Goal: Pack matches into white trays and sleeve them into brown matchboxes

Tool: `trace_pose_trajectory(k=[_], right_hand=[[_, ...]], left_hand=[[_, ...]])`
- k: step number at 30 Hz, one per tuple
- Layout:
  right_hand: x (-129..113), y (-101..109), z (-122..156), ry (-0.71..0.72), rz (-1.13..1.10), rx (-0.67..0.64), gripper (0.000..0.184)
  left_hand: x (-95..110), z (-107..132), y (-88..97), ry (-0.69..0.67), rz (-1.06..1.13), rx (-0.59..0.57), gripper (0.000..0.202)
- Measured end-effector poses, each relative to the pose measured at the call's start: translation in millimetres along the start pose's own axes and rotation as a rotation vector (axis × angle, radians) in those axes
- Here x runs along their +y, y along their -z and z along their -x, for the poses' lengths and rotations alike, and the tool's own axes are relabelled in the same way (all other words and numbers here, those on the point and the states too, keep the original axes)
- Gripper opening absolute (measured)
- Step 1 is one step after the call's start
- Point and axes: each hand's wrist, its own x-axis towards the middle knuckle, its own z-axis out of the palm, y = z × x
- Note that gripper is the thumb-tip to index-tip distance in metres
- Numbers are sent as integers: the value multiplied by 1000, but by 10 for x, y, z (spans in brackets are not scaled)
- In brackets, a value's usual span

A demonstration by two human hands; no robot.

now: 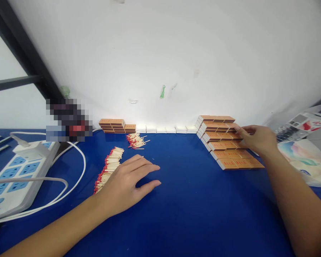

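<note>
One glossy blue table (pixel 187 207) bears our stepped stack of orange cardboard matchboxes (pixel 223 145) at right; our right hand (pixel 258 138) touches its right side, grip unclear, and should press lightly; our left hand (pixel 130 180) hovers open near red-tipped wooden matches (pixel 112 161).

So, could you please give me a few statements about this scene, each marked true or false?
1. The right hand is at the larger matchbox stack. True.
2. The left hand grips a matchbox. False: the left hand is open, nothing between thumb and fingers.
3. A row of white pieces stands between that stack and the smaller matchbox stack. True.
4. The power strip lies right of the loose matches. False: the power strip lies left of them.
</note>
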Motion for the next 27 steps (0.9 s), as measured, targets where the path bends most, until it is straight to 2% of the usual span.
trace_pose_trajectory(k=[19, 27], right_hand=[[55, -118, -27, 54, -114, 36, 20], [81, -128, -20, 87, -117, 8, 21]], left_hand=[[-5, 2, -13, -17, -21, -14, 25], [-14, 27, -11, -9, -23, -45, 24]])
